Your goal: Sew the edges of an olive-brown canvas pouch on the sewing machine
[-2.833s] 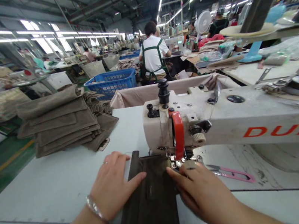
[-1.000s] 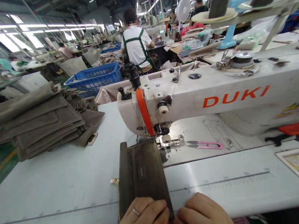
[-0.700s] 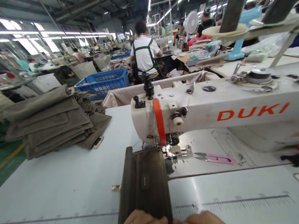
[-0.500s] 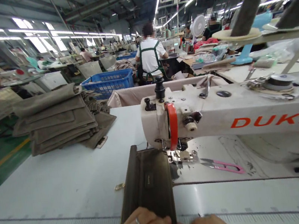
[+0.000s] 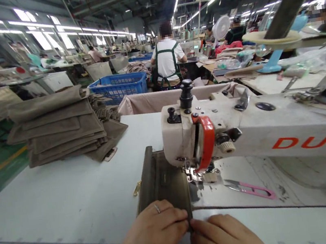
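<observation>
A dark olive-brown flat fabric or leather piece, with a small label patch, lies lengthwise on the table. Its right edge runs in at the presser foot of the white sewing machine. My left hand, with a ring and a bracelet, rests on the near part, its fingers bent and pressed at the right edge. Close beside it, my right hand pinches that same edge between thumb and fingers. A gold-coloured metal clasp or pull shows at the piece's left side.
Pink-handled thread snips lie right of the presser foot. A stack of similar brown pieces sits at the table's far left. Beyond the table are a pink cloth-lined bin, a blue crate and a seated person.
Both hands and the brown piece have moved forward, away from me, along the presser foot. More of my left wrist shows. The view has shifted, putting the machine farther right.
</observation>
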